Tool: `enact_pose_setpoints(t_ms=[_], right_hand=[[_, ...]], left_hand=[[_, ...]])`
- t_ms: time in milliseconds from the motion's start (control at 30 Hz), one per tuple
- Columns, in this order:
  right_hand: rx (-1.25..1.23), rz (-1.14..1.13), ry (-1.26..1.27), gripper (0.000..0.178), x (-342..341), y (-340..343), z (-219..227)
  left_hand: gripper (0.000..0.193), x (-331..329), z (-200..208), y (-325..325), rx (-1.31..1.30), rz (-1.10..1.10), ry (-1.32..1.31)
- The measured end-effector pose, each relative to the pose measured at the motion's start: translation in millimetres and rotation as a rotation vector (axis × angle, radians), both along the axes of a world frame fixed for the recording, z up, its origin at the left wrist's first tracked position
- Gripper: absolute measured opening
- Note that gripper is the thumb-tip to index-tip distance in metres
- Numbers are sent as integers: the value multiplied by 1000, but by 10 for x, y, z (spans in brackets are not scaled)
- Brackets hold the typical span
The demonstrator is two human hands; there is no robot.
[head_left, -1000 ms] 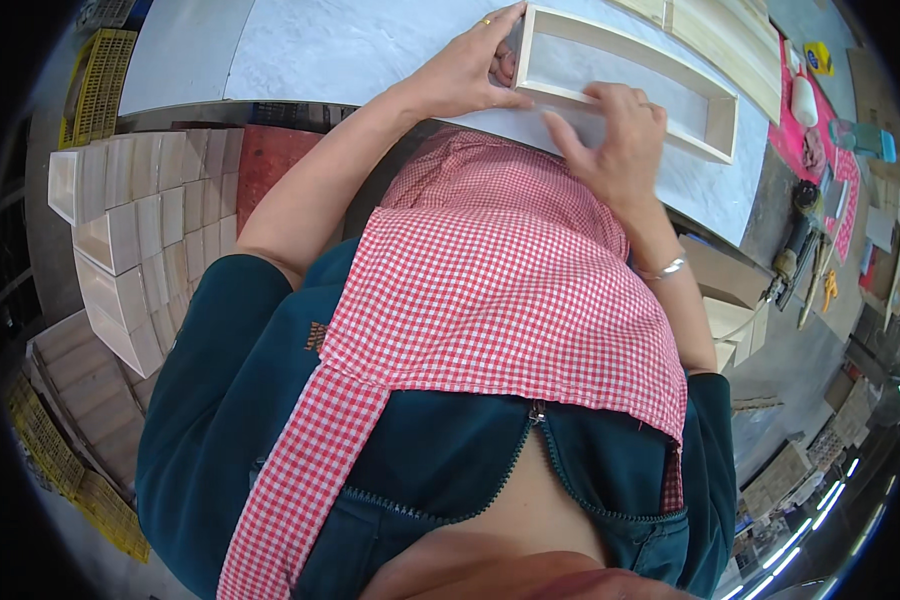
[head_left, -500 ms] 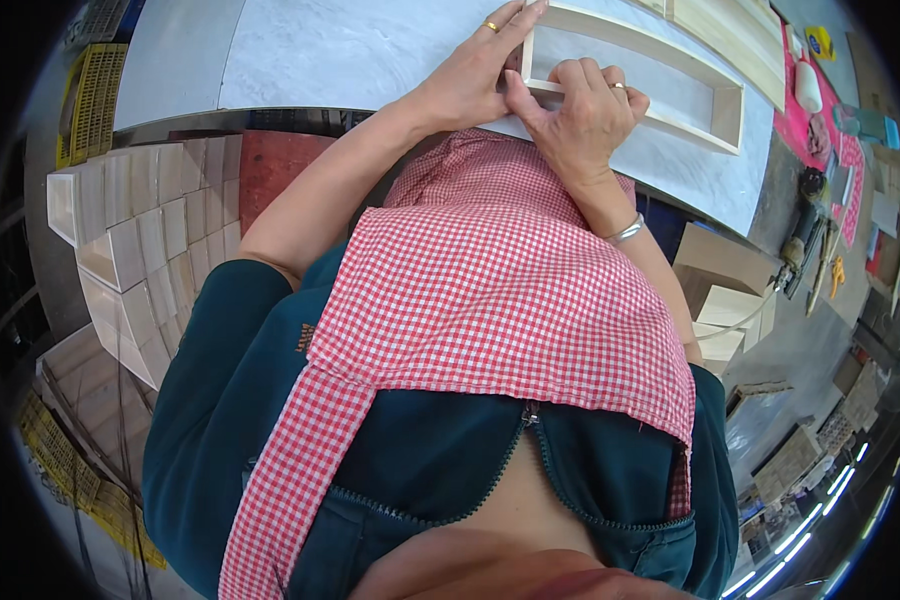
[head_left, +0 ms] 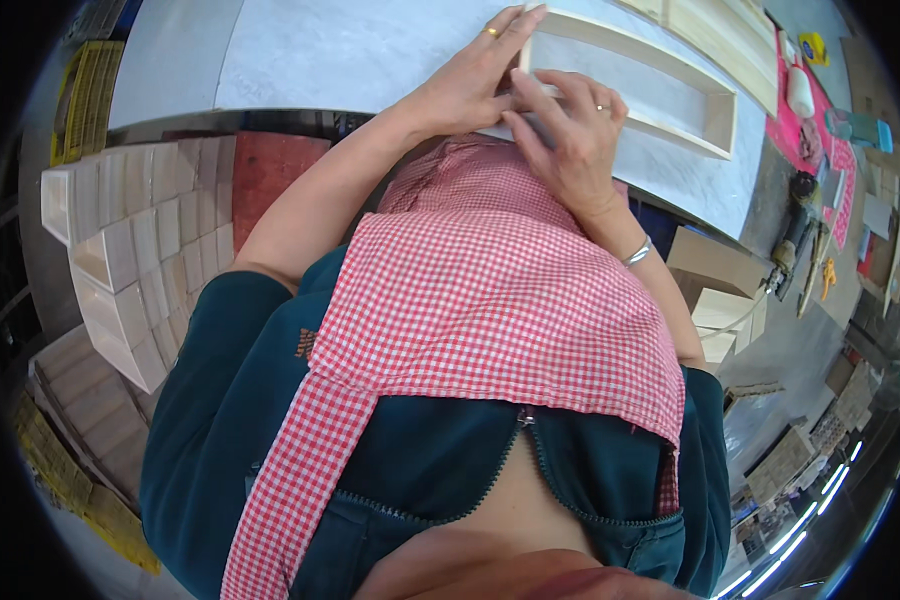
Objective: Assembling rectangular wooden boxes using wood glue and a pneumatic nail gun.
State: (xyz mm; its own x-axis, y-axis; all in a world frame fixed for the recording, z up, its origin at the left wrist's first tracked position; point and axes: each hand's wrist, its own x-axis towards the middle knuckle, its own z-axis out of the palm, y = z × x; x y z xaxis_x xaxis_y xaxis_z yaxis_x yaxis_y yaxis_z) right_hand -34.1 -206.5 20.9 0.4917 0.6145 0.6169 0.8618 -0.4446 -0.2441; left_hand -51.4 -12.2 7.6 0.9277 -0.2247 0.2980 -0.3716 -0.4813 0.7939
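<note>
A long, narrow frame of pale wood (head_left: 682, 139) lies on the marbled white tabletop (head_left: 320, 55), near its front edge. My left hand (head_left: 467, 80) grips its left end, with the fingers reaching up along the short side. Close to the same near-left corner is my right hand (head_left: 576, 135). Its fingers are stretched and apart, the thumb and index finger pointing toward the left hand. No object shows in the right hand, and the fingers partly hide the frame's near-left corner.
More pale wooden pieces (head_left: 715, 45) lie beyond the frame. At the right are a white bottle (head_left: 799, 92), a pink cloth (head_left: 785, 135) and a blue-green container (head_left: 855, 128). Stacked wooden boxes (head_left: 135, 215) stand on my left, beside a red panel (head_left: 275, 180) and a yellow crate (head_left: 85, 100).
My right hand has loosened from the frame's near side; its fingers have straightened and moved slightly left. My left hand stays at the frame's end.
</note>
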Motion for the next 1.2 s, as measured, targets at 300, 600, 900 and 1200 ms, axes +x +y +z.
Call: enact_pose_setpoints(t_ms=[300,600,900,1200], right_hand=[[20,100,204,39,-10,-164,210],[127,-24,173,25,117,-194,277],[-18,-56,233,22,140,16,165],[24,-79,96,17,126,57,140]], left_hand=[[93,-136,168,-83,23,99,77],[91,-59,190,-128,15,114,62],[90,-22,-9,74,213,-18,-315],[92,25,-36,66,107,20,-196]])
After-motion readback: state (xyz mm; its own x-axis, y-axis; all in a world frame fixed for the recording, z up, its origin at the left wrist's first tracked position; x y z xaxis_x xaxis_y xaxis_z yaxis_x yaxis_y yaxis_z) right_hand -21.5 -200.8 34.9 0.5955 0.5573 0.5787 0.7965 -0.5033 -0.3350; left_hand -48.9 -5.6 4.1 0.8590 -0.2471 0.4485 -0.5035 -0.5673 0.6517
